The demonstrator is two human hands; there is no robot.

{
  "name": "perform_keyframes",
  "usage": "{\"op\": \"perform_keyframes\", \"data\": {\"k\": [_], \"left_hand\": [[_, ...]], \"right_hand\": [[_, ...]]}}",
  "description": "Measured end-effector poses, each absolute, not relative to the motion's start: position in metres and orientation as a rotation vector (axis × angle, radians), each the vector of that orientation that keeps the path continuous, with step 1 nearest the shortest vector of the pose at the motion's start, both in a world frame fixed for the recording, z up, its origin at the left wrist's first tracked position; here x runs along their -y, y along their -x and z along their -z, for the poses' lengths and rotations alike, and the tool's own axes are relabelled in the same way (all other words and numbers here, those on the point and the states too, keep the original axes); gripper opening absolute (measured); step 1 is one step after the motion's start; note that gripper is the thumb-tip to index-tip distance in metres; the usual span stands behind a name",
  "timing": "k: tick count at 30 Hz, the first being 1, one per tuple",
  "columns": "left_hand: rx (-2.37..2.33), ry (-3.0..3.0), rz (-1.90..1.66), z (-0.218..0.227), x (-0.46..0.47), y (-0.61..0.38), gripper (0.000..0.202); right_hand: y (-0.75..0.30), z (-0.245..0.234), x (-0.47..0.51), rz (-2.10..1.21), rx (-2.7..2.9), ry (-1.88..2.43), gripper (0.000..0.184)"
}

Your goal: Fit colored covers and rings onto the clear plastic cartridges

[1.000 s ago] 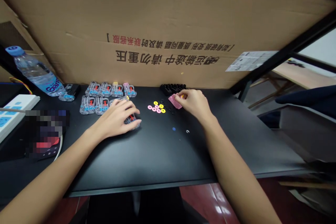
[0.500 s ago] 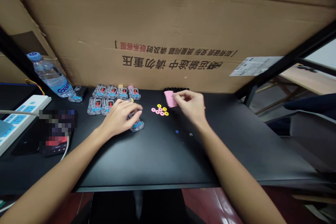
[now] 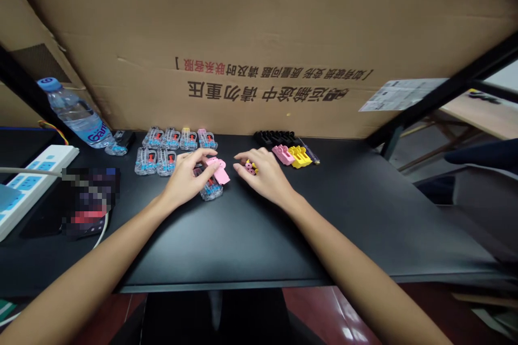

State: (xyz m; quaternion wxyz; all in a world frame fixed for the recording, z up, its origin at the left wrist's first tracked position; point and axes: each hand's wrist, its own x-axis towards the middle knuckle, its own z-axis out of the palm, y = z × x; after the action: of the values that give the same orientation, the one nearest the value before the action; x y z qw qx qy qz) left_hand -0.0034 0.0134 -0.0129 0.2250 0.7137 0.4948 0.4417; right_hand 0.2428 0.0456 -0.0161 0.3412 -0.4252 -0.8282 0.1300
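A flat pink plastic piece (image 3: 221,172) is resting between the thumb and the fingers of the left hand (image 3: 188,173), which are closing on it, as it seems to me. The piece is hanging over the far part of a clear plastic case with red and blue parts inside (image 3: 211,191), which is lying on the table just under this hand; whether the two are touching, I cannot tell.

To the right, the right hand (image 3: 264,173) is curving over a small heap of pink and yellow ring-shaped discs (image 3: 251,166). Its fingertips are staying apart, and I am not seeing anything gripped there.

Beyond the right hand, pink toothed plastic parts (image 3: 283,154) and yellow toothed plastic parts (image 3: 300,157) are lying side by side, with a row of black plastic parts (image 3: 274,137) behind them and a thin dark stick-like tool (image 3: 311,151) on their right.

To the far left, six similar clear cases (image 3: 165,162) are lying in two rows; in the far row one is showing a yellow end and another a pink end. I am judging that these six are already done, while the case at the left hand is waiting unfinished and the loose parts are remaining unused.

Farther left, a clear water bottle with a blue cap (image 3: 76,113) is standing before the brown cardboard wall (image 3: 263,21).
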Motion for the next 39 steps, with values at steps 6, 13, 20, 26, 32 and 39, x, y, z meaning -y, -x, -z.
{"op": "perform_keyframes", "data": {"k": [6,13,20,26,32,39], "left_hand": [[-1.383,-1.969,-1.249,0.01,-0.016,0.006,0.022],[-1.448,-2.025,-1.247,0.011,-0.015,0.006,0.019],[-1.449,-1.985,-1.287,0.01,-0.017,0.009,0.019],[-1.462,-2.026,-1.289,0.01,-0.016,0.009,0.015],[-1.441,-2.041,-1.279,0.01,-0.017,0.009,0.015],[-1.305,-1.957,-1.266,0.01,-0.014,0.007,0.023]], "right_hand": [[-0.254,0.026,-0.055,-0.03,2.426,1.205,0.028],[-0.239,0.026,-0.046,-0.033,2.545,1.106,0.028],[-0.234,0.023,-0.041,-0.2,2.455,1.09,0.03],[-0.234,0.022,-0.036,-0.366,2.528,0.84,0.026],[-0.236,0.025,-0.042,-0.425,2.525,0.816,0.033],[-0.229,0.02,-0.035,-0.679,2.044,0.89,0.03]]}}
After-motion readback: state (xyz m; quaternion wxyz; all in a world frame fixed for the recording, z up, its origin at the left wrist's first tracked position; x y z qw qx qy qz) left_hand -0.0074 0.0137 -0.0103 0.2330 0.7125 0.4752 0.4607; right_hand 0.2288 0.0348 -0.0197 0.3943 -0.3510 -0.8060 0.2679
